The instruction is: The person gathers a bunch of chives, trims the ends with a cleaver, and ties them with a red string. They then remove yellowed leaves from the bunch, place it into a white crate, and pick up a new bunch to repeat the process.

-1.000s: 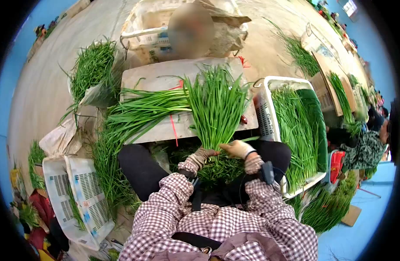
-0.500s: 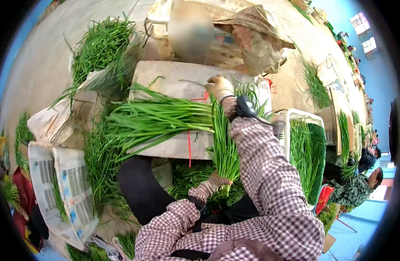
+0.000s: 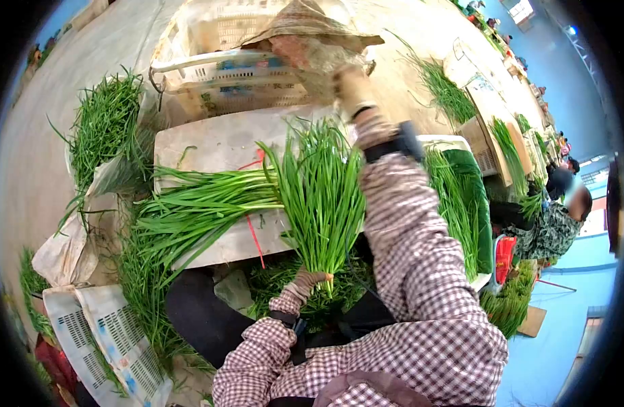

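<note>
My left hand (image 3: 306,281), in a glove, is closed round the pale stem ends of a bunch of chives (image 3: 320,203). Their green leaves fan upward over the front of a white board (image 3: 217,139). My right hand (image 3: 354,91), also gloved, is raised past the board's far right corner, near a crumpled plastic sack (image 3: 319,64). Motion smears its fingers, so their hold cannot be made out. A second bunch of chives (image 3: 207,203) lies sideways on the board, its stems towards the held bunch. A red tie strip (image 3: 255,241) shows beneath it.
Beyond the board stands a white plastic crate (image 3: 224,88). Loose chives (image 3: 108,129) fill a sack on the left, above another white crate (image 3: 115,332). To my right a crate holds chives (image 3: 451,197) beside green cloth (image 3: 475,203). A person in camouflage (image 3: 553,227) sits farther right.
My right hand has lifted off the board and moved away from me towards the sack. The held bunch now spreads wider. The whole view has shifted, with surroundings moving left.
</note>
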`<state>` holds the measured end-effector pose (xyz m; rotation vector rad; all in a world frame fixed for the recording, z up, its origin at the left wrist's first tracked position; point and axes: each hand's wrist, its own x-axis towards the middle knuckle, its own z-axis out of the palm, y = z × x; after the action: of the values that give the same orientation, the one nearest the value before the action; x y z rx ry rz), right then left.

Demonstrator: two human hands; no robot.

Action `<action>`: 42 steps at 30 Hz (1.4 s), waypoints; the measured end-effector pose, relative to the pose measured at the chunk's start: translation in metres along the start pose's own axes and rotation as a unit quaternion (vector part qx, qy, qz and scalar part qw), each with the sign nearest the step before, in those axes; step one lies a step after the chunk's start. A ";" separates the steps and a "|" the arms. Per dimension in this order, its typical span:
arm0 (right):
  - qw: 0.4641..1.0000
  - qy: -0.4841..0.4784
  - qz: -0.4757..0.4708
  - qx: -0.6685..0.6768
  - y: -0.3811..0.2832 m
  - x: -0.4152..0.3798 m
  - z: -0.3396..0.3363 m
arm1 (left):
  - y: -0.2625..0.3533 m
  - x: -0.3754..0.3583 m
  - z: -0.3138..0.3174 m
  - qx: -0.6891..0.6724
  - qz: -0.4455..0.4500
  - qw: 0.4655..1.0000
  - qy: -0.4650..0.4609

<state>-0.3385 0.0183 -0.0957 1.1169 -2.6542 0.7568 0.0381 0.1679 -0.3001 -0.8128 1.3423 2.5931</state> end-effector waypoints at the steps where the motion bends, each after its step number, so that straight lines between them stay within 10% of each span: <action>1: 0.978 -0.014 -0.044 -0.206 -0.015 -0.009 -0.077 | -0.021 0.006 -0.007 -0.086 -0.044 0.995 -0.018; 2: 0.999 0.054 0.002 0.002 0.031 0.012 -0.097 | -0.004 -0.004 -0.004 -0.057 -0.040 0.997 -0.022; 3: 0.920 0.167 -0.117 -0.335 0.036 0.009 -0.151 | 0.014 -0.013 0.001 -0.029 -0.037 0.999 -0.025; 5: 0.800 0.325 -0.002 -0.504 0.130 0.037 -0.226 | 0.000 -0.004 0.000 -0.074 -0.044 0.996 -0.020; 6: 0.763 0.483 -0.174 -0.393 0.086 -0.010 -0.286 | 0.008 -0.007 0.002 -0.067 -0.052 0.996 -0.024; 7: 0.820 0.547 -0.168 0.010 0.029 -0.040 -0.302 | 0.015 -0.011 0.003 -0.061 -0.061 0.996 -0.027; 9: 0.826 0.542 -0.151 0.037 0.021 -0.053 -0.307 | 0.008 -0.009 -0.002 -0.037 -0.118 0.992 -0.020; 11: 0.885 0.383 -0.011 -0.265 0.028 -0.060 -0.279 | 0.009 -0.010 -0.001 -0.021 -0.112 0.993 -0.021; 12: 0.925 0.335 -0.129 -0.124 0.077 -0.044 -0.238 | 0.006 -0.010 -0.001 -0.017 -0.084 0.996 -0.033; 19: 0.964 -0.166 0.204 -0.021 0.096 -0.056 0.035 | 0.027 -0.014 0.007 -0.001 -0.096 0.995 -0.024; 26: 0.976 -0.149 0.151 -0.036 0.127 -0.041 0.120 | 0.003 -0.011 0.002 -0.027 -0.069 0.997 -0.013; 29: 0.945 -0.148 0.253 0.143 0.124 -0.032 0.081 | -0.149 0.038 -0.035 0.145 -0.041 0.985 -0.082; 30: 0.904 -0.134 0.290 0.285 0.129 -0.034 0.081 | -0.015 -0.005 -0.006 -0.005 -0.059 0.998 -0.022; 31: 0.887 -0.177 0.294 0.310 0.129 -0.036 0.068 | -0.024 -0.004 -0.010 -0.006 -0.058 0.998 -0.024; 38: 0.951 -0.274 0.092 -0.115 0.131 -0.040 0.071 | 0.012 -0.010 0.002 -0.020 -0.108 0.994 -0.024; 42: 0.908 -0.354 0.169 -0.148 0.099 -0.033 0.059 | -0.001 -0.006 -0.002 0.000 -0.093 0.995 -0.043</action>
<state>-0.3825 0.0671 -0.1953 0.9859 -3.4629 -0.0722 0.0441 0.1673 -0.2989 -0.7771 1.1832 2.4535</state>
